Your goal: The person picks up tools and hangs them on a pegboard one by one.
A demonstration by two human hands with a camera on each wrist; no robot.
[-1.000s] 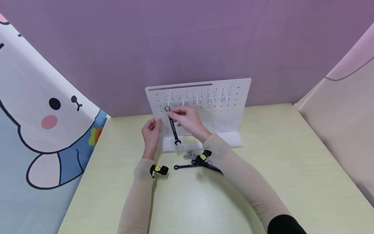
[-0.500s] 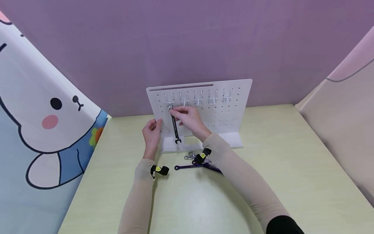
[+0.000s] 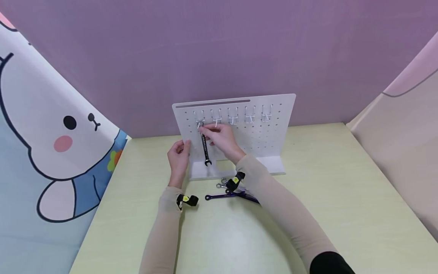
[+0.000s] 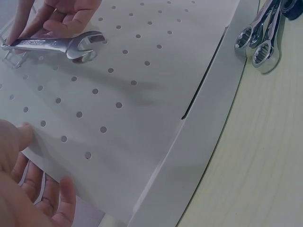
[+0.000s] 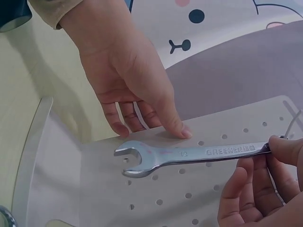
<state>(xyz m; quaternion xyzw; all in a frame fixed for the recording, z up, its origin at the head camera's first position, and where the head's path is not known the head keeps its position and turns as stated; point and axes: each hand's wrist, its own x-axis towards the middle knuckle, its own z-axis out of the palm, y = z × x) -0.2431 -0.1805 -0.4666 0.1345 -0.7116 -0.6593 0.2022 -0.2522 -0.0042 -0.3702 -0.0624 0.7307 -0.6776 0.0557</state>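
A combination wrench [image 3: 205, 150] hangs nearly upright before the white pegboard [image 3: 265, 135]. My right hand [image 3: 224, 140] pinches it near its ring end between thumb and fingers. That ring end overlaps the leftmost wire hook [image 3: 199, 121] in the head view, and the fingers partly hide it in the wrist views. In the right wrist view the open jaw end of the wrench [image 5: 142, 158] points away from the hand. My left hand [image 3: 178, 161] grips the board's left edge, its thumb [image 4: 24, 137] on the front face and its fingers behind the edge.
Several more wire hooks [image 3: 249, 116] line the board's upper part. In front of its base lie silver wrenches [image 3: 223, 183] and purple wrenches [image 3: 219, 196], partly covered by the right forearm. A purple backdrop [image 3: 219, 57] rises behind the table [image 3: 325, 182].
My right hand has brought the wrench slightly up and to the right, its ring end now at the leftmost hook. The left hand keeps its grip on the board's edge.
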